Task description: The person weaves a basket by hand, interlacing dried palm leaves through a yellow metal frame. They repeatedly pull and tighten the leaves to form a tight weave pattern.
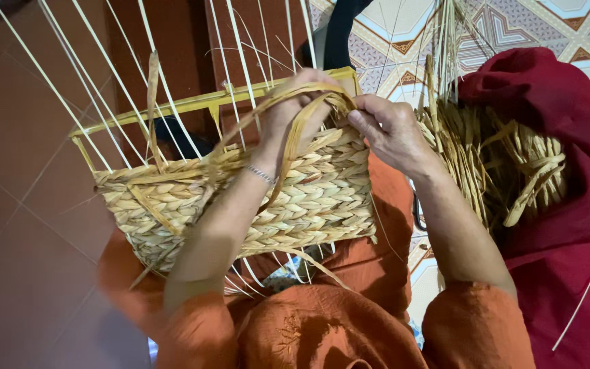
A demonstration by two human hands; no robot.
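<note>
The left hand (295, 109) is curled over the top edge of the basket (240, 205), fingers closed on a flat straw strand (293, 147) that loops down across the wrist, where a thin bracelet (261, 175) sits. The right hand (387, 130) meets it at the basket's right corner, thumb and fingertips pinched narrow on the same bundle of straw. The basket lies on its side across the lap, its woven wall facing up in braided rows, its rim pressed to a yellow frame (206, 102) of thin bars. Many pale upright strips (110, 68) rise from the rim past the top of the view, too many to count, and a few loose ends stick out below the weave. Two hands and one basket are in view. Just right of the right forearm a heap of loose straw (486, 164) rests in a red cloth (561, 205), close against the arm, so room is tight there. To the left, plain brown floor tiles (15, 171) lie open; patterned tiles (404, 41) show at upper right
</note>
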